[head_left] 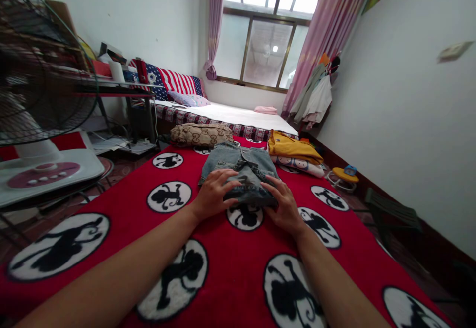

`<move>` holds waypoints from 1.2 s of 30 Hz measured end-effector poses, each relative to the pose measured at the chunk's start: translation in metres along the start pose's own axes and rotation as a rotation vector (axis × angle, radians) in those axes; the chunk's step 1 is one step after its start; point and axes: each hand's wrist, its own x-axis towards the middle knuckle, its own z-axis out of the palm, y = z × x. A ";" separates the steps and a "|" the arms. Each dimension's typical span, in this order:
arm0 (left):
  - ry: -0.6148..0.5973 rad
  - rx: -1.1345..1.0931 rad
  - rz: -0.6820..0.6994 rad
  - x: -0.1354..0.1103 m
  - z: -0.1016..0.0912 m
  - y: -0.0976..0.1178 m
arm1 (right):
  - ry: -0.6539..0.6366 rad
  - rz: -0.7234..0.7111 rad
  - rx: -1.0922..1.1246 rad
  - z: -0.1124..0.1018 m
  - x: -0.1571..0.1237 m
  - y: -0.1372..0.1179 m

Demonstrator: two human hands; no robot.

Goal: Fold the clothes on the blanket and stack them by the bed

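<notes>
Ahead of me on the red blanket (238, 258) lies a blue denim garment (238, 157), which looks like shorts with the waistband at the far end. A darker grey printed part (249, 189) covers its near end; whether it is a separate cloth I cannot tell. My left hand (215, 196) rests on the left side of this near end, fingers stretched and thumb apart. On the right side, my right hand (283, 201) lies with fingers spread over the edge. Neither hand visibly grips the cloth.
Beyond the denim are a folded brown patterned bundle (201, 134) and, at right, a folded yellow garment (293, 147) on a patterned cloth (299, 165). A fan (40, 95) stands close on the left. A yellow stool (344, 175) and a dark chair (394, 211) are at right.
</notes>
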 end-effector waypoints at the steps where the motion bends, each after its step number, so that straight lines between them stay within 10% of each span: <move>1: -0.014 0.000 0.025 0.000 -0.002 -0.001 | 0.009 -0.003 -0.005 0.001 0.000 0.001; 13: -0.051 0.049 0.102 0.000 -0.003 -0.010 | 0.224 0.021 -0.033 0.001 -0.001 0.006; 36: 0.115 0.018 -0.004 0.003 -0.022 -0.039 | 0.223 -0.017 -0.045 -0.017 0.008 -0.003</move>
